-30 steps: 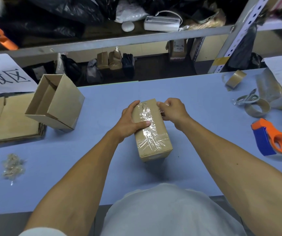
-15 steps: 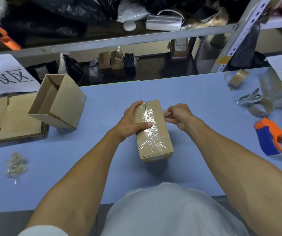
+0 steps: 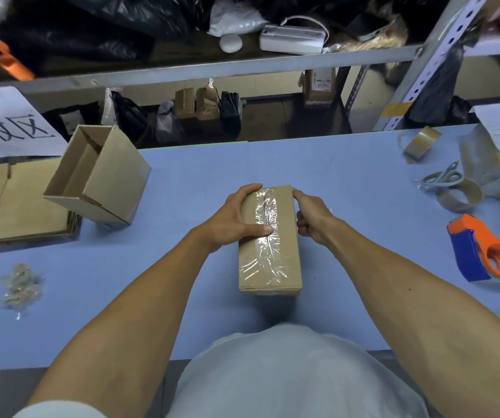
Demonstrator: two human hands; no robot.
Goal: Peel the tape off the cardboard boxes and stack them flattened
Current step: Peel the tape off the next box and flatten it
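A small closed cardboard box [image 3: 270,260] lies lengthwise on the blue table [image 3: 351,170], with wrinkled clear tape [image 3: 268,215] running along its top. My left hand [image 3: 236,218] grips the box's far left side, thumb pressed across the tape. Pressed against the box's right side, my right hand [image 3: 312,220] has curled fingers that seem to pinch a clear tape end; the pinch itself is hard to see. An open, empty box [image 3: 104,176] stands tilted at the left, beside a stack of flattened cardboard [image 3: 19,206].
A wad of peeled tape [image 3: 21,286] lies near the left front. To the right are an orange and blue tape dispenser [image 3: 484,251], two tape rolls [image 3: 460,196] [image 3: 422,143] and scissors [image 3: 442,178]. A cluttered metal shelf [image 3: 212,67] runs behind the table.
My right hand has slid from the box's far right corner toward me along its right side, fingers curling tighter. My left hand keeps the same grip.
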